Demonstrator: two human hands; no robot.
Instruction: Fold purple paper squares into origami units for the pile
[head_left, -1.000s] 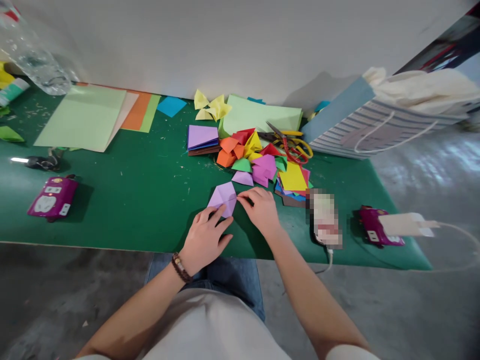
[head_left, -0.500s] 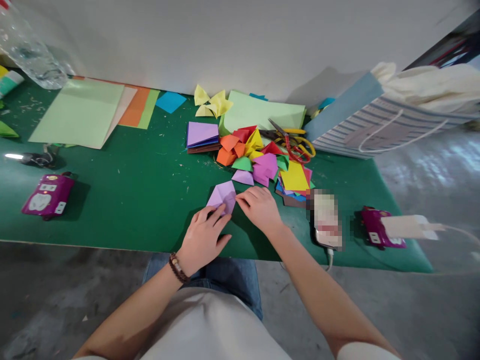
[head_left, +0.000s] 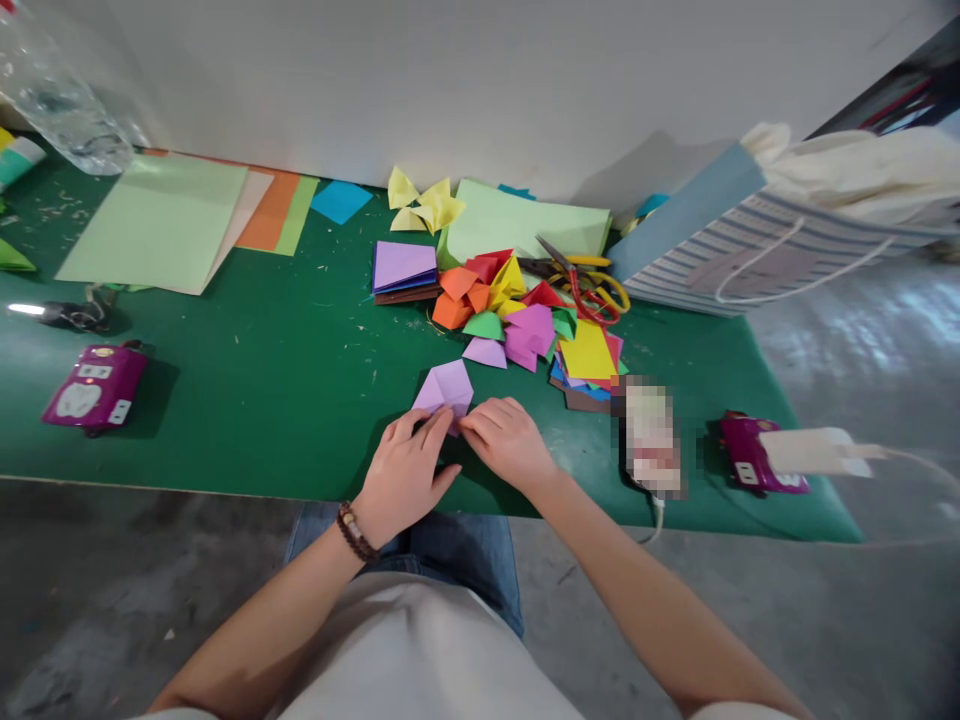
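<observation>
A lilac paper square, folded into a pointed shape point(head_left: 444, 388), lies on the green cutting mat point(head_left: 225, 370) just above my hands. My left hand point(head_left: 405, 470) presses its fingers on the paper's lower edge. My right hand point(head_left: 506, 443) comes in from the right, its fingertips pinching the lower corner. The bottom tip of the paper is hidden under my fingers. Just beyond lies a heap of folded coloured paper pieces point(head_left: 499, 320).
Red-and-yellow-handled scissors point(head_left: 589, 285) rest by the heap, with a stack of paper squares point(head_left: 403, 272) on its left. Pale green sheets point(head_left: 154, 222), a striped paper bag point(head_left: 694, 245), a pixelated device point(head_left: 651, 438) and purple power sockets point(head_left: 94, 385) share the mat.
My right hand has slid left and closer to my left hand, its fingers now meeting the paper's lower corner. The view has shifted slightly.
</observation>
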